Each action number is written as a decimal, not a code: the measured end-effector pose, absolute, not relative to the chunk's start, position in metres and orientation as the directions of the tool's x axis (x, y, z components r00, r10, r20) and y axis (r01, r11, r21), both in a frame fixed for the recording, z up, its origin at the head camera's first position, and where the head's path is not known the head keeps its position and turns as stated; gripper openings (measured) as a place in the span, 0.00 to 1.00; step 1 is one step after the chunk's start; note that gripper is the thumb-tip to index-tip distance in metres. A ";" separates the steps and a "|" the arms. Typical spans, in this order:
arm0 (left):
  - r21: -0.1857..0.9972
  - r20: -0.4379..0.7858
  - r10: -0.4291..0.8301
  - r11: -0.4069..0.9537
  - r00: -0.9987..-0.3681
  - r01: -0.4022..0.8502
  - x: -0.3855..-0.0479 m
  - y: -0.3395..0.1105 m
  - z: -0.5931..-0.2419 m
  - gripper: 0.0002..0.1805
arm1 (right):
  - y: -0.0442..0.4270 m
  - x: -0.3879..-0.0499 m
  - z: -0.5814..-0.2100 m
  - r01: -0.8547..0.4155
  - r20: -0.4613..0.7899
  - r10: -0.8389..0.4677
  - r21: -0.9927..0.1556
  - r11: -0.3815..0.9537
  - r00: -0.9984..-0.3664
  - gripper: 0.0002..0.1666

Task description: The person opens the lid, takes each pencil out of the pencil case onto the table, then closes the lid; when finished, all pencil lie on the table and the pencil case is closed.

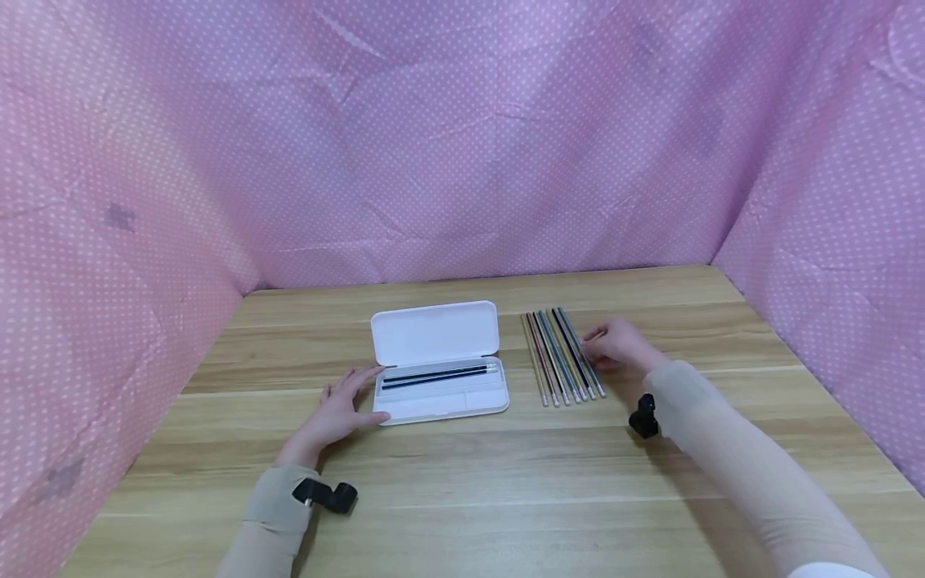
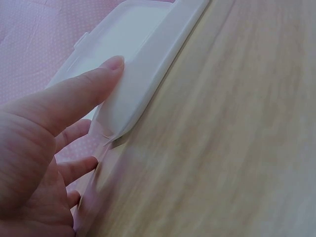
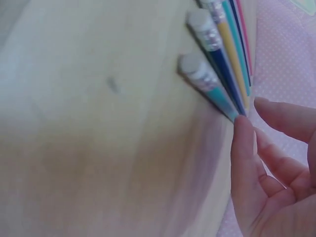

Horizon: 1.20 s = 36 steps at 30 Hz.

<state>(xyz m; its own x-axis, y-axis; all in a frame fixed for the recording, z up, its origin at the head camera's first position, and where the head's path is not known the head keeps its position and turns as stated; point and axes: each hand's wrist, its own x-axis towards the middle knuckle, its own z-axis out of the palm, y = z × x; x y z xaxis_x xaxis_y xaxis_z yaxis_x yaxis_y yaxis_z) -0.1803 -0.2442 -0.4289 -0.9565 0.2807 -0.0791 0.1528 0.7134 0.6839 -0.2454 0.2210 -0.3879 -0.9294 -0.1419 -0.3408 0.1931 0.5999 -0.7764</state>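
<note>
A white pencil case (image 1: 442,407) lies open on the table, with dark pencils (image 1: 435,377) in its tray. My left hand (image 1: 340,411) rests at its left end, fingers spread and fairly straight; the thumb (image 2: 94,89) touches the case near the front corner. Right of the case lies a row of pencils (image 1: 562,357) in several colours, eraser ends toward me. Beside the rightmost pencil, a teal one (image 3: 215,94), is my right hand (image 1: 617,343). Its thumb and forefinger stand apart around the pencil's side; whether they touch it I cannot tell.
The case's lid (image 1: 436,333) stands tipped back behind the tray. The wooden table (image 1: 462,498) ends at a pink dotted cloth (image 1: 462,160) behind and at the sides. A black wrist camera (image 1: 643,417) sits on the right wrist, another (image 1: 328,495) on the left.
</note>
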 end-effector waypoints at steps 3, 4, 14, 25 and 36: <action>0.683 -0.082 0.281 0.714 -0.956 0.152 -0.180 -0.244 -0.429 0.45 | 0.219 -0.246 -0.384 0.185 -0.329 -0.137 -0.776 0.603 -0.934 0.23; 0.683 -0.083 0.282 0.714 -0.956 0.152 -0.180 -0.244 -0.429 0.45 | 0.218 -0.246 -0.383 0.180 -0.326 -0.136 -0.772 0.610 -0.936 0.23; 0.690 -0.079 0.284 0.707 -0.956 0.153 -0.181 -0.244 -0.428 0.45 | 0.184 -0.241 -0.370 0.088 -0.253 -0.207 -0.807 0.583 -0.945 0.22; 0.682 -0.089 0.282 0.716 -0.955 0.148 -0.181 -0.243 -0.426 0.46 | 0.137 -0.239 -0.356 0.019 -0.215 -0.248 -0.791 0.612 -0.945 0.20; 0.686 -0.099 0.280 0.714 -0.955 0.138 -0.182 -0.244 -0.428 0.47 | 0.090 -0.244 -0.352 -0.107 -0.191 -0.399 -0.781 0.615 -0.897 0.23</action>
